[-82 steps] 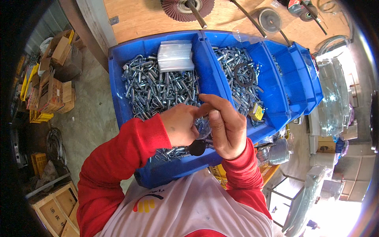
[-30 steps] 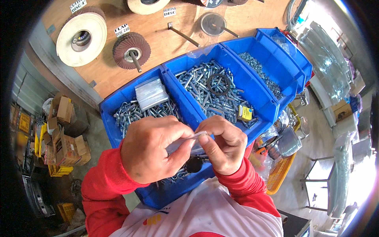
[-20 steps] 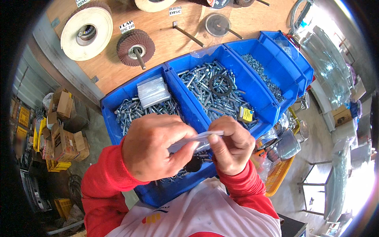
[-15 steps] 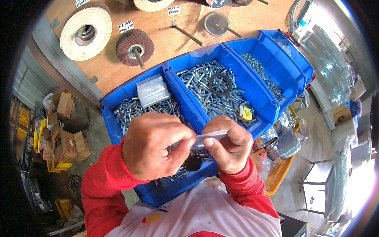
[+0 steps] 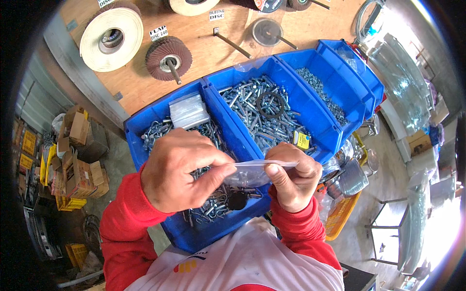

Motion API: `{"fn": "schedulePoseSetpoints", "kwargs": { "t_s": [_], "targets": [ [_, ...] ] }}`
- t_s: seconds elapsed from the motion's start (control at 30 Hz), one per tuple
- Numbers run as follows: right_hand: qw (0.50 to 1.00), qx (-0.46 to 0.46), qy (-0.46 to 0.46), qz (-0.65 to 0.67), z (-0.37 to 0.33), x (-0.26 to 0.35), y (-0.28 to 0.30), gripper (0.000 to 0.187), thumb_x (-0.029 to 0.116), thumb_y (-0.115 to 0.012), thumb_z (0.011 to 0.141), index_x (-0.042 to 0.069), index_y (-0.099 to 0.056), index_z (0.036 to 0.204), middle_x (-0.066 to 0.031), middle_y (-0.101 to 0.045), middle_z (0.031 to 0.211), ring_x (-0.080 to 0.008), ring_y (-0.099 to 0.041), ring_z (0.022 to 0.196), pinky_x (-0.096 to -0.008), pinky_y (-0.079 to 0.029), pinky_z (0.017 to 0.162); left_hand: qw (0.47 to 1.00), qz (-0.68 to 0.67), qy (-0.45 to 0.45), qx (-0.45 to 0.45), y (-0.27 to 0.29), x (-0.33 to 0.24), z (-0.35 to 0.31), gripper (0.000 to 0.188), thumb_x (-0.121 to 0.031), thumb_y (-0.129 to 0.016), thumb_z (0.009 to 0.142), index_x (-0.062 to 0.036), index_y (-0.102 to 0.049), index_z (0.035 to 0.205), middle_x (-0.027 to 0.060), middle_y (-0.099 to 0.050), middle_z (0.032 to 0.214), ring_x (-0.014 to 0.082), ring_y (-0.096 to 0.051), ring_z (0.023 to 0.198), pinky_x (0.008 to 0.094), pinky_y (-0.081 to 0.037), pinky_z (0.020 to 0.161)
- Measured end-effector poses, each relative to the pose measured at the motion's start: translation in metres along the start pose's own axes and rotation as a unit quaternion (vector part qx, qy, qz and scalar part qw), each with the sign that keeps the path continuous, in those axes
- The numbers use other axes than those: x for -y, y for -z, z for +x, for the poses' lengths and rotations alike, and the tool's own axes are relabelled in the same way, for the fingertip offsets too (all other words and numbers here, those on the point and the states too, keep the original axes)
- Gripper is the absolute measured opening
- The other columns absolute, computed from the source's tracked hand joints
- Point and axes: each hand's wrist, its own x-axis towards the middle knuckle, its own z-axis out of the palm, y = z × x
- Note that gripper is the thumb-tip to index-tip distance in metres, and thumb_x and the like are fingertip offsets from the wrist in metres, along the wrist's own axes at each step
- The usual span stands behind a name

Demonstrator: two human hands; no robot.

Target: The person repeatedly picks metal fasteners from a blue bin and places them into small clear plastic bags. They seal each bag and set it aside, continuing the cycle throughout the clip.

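Note:
A clear plastic zip bag (image 5: 246, 177) is stretched between my two hands above the nearest blue bins. My left hand (image 5: 182, 169) pinches one end of its top edge between thumb and forefinger. At the other end, my right hand (image 5: 295, 175) grips the same edge, thumb pressed against the curled forefinger. Below the see-through bag lie metal hooks and bolts (image 5: 213, 208) in the left blue bin (image 5: 182, 237). A stack of clear plastic bags (image 5: 189, 110) rests on that bin's hardware. A black round disc (image 5: 238, 200) sits near its front.
Another blue bin (image 5: 310, 116) holds bolts, a black ring (image 5: 270, 105) and a small yellow box (image 5: 302, 140). Further blue bins stand to the right. Abrasive discs (image 5: 168, 59) hang on pegs on a wooden board (image 5: 131, 92). Cardboard boxes (image 5: 80, 177) are at left, a yellow crate (image 5: 343, 216) at right.
My hands have moved apart, my left slightly left and my right to the right. More of the bag's top edge now shows, pulled out between them.

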Motion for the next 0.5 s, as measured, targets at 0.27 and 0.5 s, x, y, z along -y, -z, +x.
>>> {"fn": "schedulePoseSetpoints", "kwargs": {
  "t_s": [0.27, 0.5],
  "targets": [
    [0.999, -0.034, -0.034, 0.011, 0.0, 0.009, -0.001, 0.006, -0.002, -0.077, 0.086, -0.004, -0.072, 0.084, -0.0112, -0.071, 0.08, -0.0158, -0.063, 0.068, -0.0296, -0.047, 0.063, 0.997, -0.037, 0.023, -0.059, 0.0, 0.009, -0.007, 0.01, -0.01, -0.078, 0.084, -0.0052, -0.072, 0.079, 0.009, -0.069, 0.069, 0.0251, -0.064, 0.059, 0.0344, -0.046, 0.055],
    [0.997, -0.052, -0.06, 0.024, -0.001, 0.01, -0.005, 0.004, -0.003, -0.076, 0.086, -0.004, -0.072, 0.085, -0.0121, -0.072, 0.082, -0.0165, -0.064, 0.071, -0.0299, -0.048, 0.066, 0.994, -0.045, 0.044, -0.087, 0.002, 0.008, -0.02, 0.008, -0.004, -0.078, 0.083, -0.0029, -0.071, 0.079, 0.0102, -0.07, 0.071, 0.0236, -0.066, 0.062, 0.0334, -0.049, 0.059]
  ]
}}
